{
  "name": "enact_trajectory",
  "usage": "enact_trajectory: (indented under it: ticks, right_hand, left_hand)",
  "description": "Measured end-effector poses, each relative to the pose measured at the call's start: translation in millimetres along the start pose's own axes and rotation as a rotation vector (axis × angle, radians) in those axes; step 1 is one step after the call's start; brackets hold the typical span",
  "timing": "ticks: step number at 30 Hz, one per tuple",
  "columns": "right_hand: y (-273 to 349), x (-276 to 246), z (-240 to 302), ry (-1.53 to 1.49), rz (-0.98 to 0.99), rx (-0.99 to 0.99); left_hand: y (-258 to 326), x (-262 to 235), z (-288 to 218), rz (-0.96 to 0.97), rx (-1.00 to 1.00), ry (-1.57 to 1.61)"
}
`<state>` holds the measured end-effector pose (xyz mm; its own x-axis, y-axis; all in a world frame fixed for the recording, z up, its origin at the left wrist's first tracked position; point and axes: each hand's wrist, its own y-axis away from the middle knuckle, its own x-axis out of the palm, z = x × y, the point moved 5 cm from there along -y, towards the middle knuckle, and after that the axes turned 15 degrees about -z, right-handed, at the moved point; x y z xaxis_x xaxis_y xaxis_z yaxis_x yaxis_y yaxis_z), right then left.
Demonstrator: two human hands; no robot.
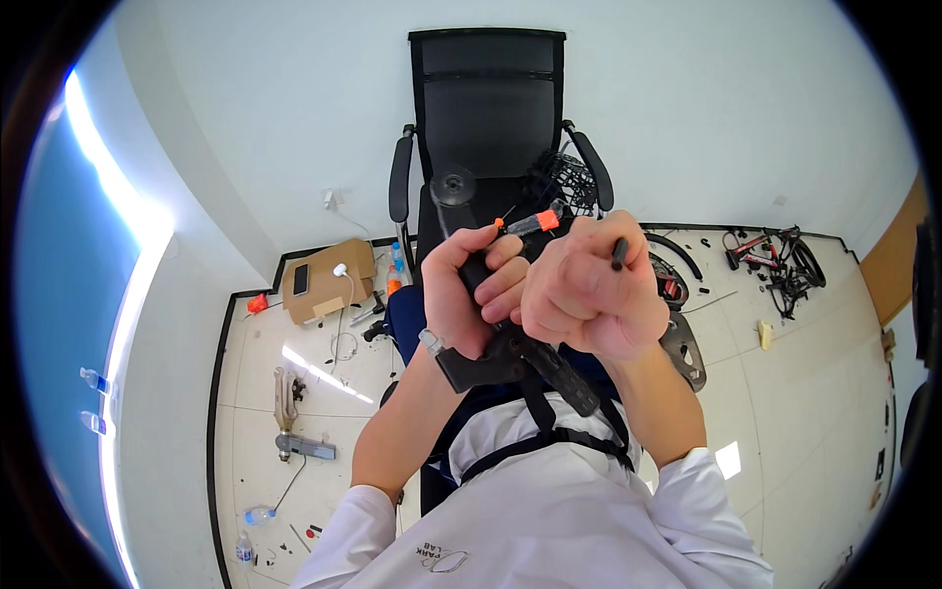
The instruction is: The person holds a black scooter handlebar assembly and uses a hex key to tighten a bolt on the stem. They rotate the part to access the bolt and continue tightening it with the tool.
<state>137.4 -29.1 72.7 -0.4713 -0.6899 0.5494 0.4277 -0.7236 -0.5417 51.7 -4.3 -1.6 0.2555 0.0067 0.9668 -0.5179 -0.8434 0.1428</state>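
Note:
My left hand is wrapped round a long black part, held slanting in front of my lap. A translucent round disc sits at its far end; below my hands a black ribbed grip-like piece extends, partly hidden. Close beside it, my right hand is clenched round a short dark rod whose end pokes out between the fingers; the rest is hidden. Just beyond both hands is an orange-and-grey handled tool, which looks like a screwdriver; I cannot tell whether it is touched.
Facing me is a black office chair with a black mesh-like object on its seat. Left on the floor are cardboard, a phone and a grey metal part. Bicycle parts lie at right.

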Motion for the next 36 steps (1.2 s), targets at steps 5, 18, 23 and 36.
enact_trajectory:
  ticks: [5,18,23,36]
  right_hand:
    - [-2,5,-4,-0.157,0.152,0.027]
    - [-4,10,-6,-0.011,0.159,0.003]
    - [3,12,-8,0.247,0.004,-0.105]
    - [7,4,-13,0.088,-0.002,-0.131]
  left_hand:
    - [-9,-10,4,-0.067,-0.022,-0.007]
    - [-13,-14,0,-0.137,0.029,-0.019]
    - [-13,-18,-4,-0.121,0.066,0.045]
    - [-10,-17,-10,-0.092,0.104,0.029]
